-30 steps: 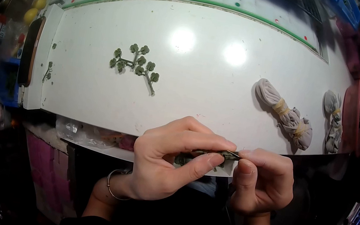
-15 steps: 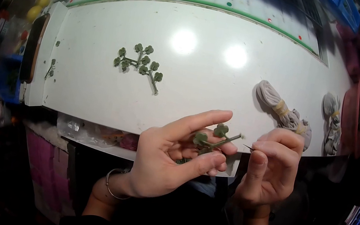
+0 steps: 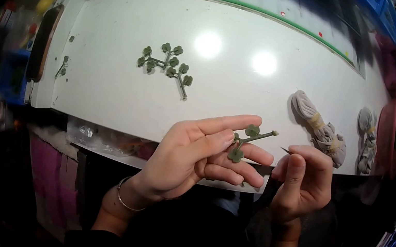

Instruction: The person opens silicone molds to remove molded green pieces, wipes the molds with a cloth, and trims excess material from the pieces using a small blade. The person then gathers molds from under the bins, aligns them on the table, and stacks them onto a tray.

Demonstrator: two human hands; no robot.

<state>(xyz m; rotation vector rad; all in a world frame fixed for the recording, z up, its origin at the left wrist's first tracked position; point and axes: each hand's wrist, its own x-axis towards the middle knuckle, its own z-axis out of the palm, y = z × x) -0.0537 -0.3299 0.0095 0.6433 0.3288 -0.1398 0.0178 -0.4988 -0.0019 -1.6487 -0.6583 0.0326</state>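
Between the thumb and fingers of my left hand (image 3: 192, 156) is a green leafed sprig (image 3: 253, 138), its bare stem end pointing right. My right hand (image 3: 303, 180) pinches a thin, dark, pointed tool (image 3: 286, 150) between thumb and index finger; the tip faces the stem but stands apart from it. Behind my left hand, more green sprigs (image 3: 168, 63) lie on the white table (image 3: 109, 88). A silvery bangle circles my left wrist.
Two bundles of grey cloth, one (image 3: 318, 125) nearer and one (image 3: 365, 138) farther right, are tied with bands. A dark flat object (image 3: 45, 43) rests at the left edge near small sprig pieces (image 3: 63, 67). A reddish container (image 3: 391, 129) stands far right.
The sprig has turned in my left hand, so its leaves now show on both sides of the stem. Both hands have risen slightly. The view has shifted a little.
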